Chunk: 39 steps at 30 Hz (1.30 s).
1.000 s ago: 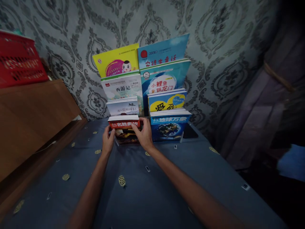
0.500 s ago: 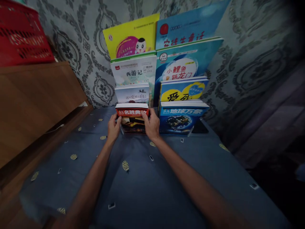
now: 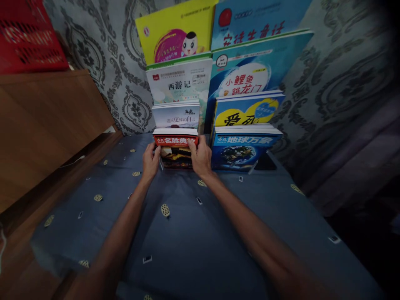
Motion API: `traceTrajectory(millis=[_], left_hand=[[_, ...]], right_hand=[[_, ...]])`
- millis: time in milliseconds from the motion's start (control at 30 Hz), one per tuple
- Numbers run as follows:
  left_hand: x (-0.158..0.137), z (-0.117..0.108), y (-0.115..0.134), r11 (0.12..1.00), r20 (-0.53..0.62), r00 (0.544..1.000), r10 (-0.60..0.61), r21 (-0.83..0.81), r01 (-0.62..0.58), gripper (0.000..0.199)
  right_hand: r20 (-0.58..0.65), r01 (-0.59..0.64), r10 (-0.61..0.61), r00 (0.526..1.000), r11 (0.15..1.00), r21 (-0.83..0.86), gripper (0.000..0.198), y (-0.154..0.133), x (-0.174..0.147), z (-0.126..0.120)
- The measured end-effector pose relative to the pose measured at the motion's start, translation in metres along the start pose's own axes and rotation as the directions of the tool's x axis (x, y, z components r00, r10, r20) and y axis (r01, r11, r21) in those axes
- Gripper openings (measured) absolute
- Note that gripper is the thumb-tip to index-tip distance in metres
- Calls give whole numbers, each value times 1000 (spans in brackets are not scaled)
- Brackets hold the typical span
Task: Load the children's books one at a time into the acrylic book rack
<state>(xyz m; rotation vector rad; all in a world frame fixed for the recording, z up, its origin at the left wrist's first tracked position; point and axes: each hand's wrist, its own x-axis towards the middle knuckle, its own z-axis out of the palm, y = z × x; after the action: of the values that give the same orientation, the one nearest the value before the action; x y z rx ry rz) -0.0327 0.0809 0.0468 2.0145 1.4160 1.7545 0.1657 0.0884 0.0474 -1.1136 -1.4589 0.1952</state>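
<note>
My left hand grips the left edge of a red-topped book at the front of the left stack. On its right edge is my right hand, thumb across the cover and fingers behind. Directly behind stand pale blue-grey books, then a white-green book and a tall yellow book. Beside them, the right stack has a blue book with a globe in front. A yellow-and-blue book, a teal book and a taller blue book rise behind it.
The books stand upright on a dark blue patterned cloth against a patterned wall. At left, a red basket sits on a wooden cabinet. A dark flat object lies right of the books.
The camera view has shifted slightly, so the books appear higher and a little larger. Both hands keep the same hold on the red-topped book.
</note>
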Motion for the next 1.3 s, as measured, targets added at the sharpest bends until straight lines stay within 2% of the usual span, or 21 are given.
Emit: traceTrajectory(millis=[167, 400, 600, 667, 733, 867, 1000, 1133, 1300], left_hand=[[-1, 0, 0, 1000, 0, 1000, 12, 21, -12, 35], [-1, 0, 6, 999, 12, 1000, 19, 44, -19, 33], [-3, 0, 8, 995, 11, 1000, 24, 100, -25, 32], [-4, 1, 8, 991, -11, 1000, 19, 130, -18, 33], [-5, 1, 8, 990, -27, 1000, 16, 143, -12, 35], [-5, 1, 6, 991, -14, 999, 30, 132, -28, 39], [-4, 1, 6, 994, -34, 999, 30, 108, -26, 38], [-3, 2, 9, 995, -46, 998, 31, 100, -26, 37], [-1, 4, 15, 989, -45, 999, 11, 146, -4, 46]], right_hand=[[4, 24, -24, 1000, 999, -22, 37, 0, 2, 1], [-73, 27, -27, 997, 1000, 2, 34, 6, -1, 6], [-74, 43, -39, 996, 998, 48, 31, -5, -4, 3], [-99, 60, -54, 994, 997, 49, 33, -11, -11, 3], [-111, 61, -57, 992, 998, 28, 43, -16, -23, 4], [-31, 60, -62, 998, 997, -47, 66, -22, -58, 4], [60, 83, -77, 995, 991, -105, 69, -22, -82, -1], [127, 58, -40, 991, 988, -143, 67, -19, -86, -3], [175, 25, 6, 985, 985, -169, 68, -15, -80, -3]])
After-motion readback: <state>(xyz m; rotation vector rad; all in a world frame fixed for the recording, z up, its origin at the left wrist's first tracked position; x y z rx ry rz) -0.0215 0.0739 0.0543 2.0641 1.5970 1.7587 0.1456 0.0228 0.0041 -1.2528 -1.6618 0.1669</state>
